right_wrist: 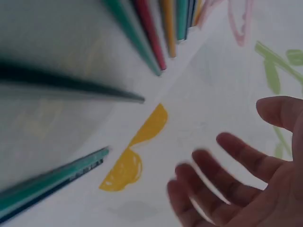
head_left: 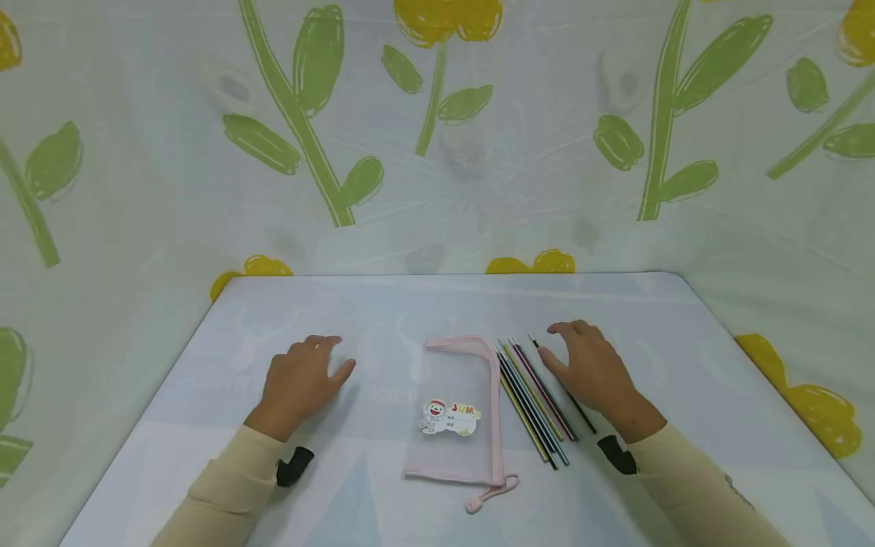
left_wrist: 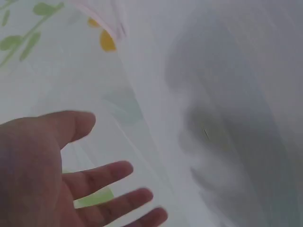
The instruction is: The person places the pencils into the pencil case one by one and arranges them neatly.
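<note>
My left hand (head_left: 298, 384) hovers over the left part of the table with its fingers loosely spread, holding nothing. A see-through pouch (head_left: 497, 425) with pink edging and a cartoon label (head_left: 450, 418) lies flat between the hands. Right beside it, several slim coloured pencils (head_left: 528, 408) lie roughly side by side. A dark pencil (head_left: 581, 410) lies apart, partly beneath my right hand (head_left: 595, 372), whose fingers are relaxed and grip nothing. In the right wrist view, a green pencil (right_wrist: 61, 172) and a dark one lie together, apart from the others.
A white table (head_left: 369, 304) with faint prints bears everything. The pouch's pink zipper pull (head_left: 474, 504) hangs toward the near side. Behind the table hangs a white curtain (head_left: 478, 205) patterned with green leaves and yellow flowers. A black strap (head_left: 295, 466) shows at my left wrist.
</note>
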Demonstrator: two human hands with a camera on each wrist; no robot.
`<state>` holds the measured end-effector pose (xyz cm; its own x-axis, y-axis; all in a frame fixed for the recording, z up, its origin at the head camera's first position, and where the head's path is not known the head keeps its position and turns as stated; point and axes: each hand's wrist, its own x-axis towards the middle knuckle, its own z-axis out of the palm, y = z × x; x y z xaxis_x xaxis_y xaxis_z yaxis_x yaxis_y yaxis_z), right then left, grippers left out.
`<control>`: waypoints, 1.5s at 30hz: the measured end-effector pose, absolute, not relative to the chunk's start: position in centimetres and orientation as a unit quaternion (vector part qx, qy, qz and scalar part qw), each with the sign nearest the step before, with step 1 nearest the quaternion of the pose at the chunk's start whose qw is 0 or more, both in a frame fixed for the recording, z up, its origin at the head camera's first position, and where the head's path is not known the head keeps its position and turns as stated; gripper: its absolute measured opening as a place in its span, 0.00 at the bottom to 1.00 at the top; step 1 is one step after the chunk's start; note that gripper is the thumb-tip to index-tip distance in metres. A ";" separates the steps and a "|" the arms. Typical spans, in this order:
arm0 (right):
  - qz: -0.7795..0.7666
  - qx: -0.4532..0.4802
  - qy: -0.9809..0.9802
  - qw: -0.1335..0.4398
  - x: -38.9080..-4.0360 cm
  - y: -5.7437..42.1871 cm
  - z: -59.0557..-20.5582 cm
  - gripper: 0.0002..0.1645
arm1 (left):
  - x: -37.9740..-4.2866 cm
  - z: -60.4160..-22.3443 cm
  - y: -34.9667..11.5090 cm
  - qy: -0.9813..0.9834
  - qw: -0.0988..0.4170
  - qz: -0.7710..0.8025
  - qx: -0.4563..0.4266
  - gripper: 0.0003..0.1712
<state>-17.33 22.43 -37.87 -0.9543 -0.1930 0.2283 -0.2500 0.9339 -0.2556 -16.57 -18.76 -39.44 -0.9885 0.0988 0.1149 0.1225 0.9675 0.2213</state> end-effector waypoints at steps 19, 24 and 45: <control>0.230 0.127 -0.965 -0.007 -17.0 21.0 -38.9 0.05 | -14.0 -37.7 -4.8 -0.951 -0.042 -0.233 -0.197 0.17; 0.231 0.117 -0.965 -0.036 -16.9 20.9 -39.3 0.05 | -13.9 -38.3 -2.6 -0.951 -0.048 -0.221 -0.210 0.20; 0.227 0.100 -0.965 -0.083 -16.7 21.1 -40.7 0.07 | -14.0 -39.9 0.4 -0.966 -0.078 -0.162 -0.185 0.30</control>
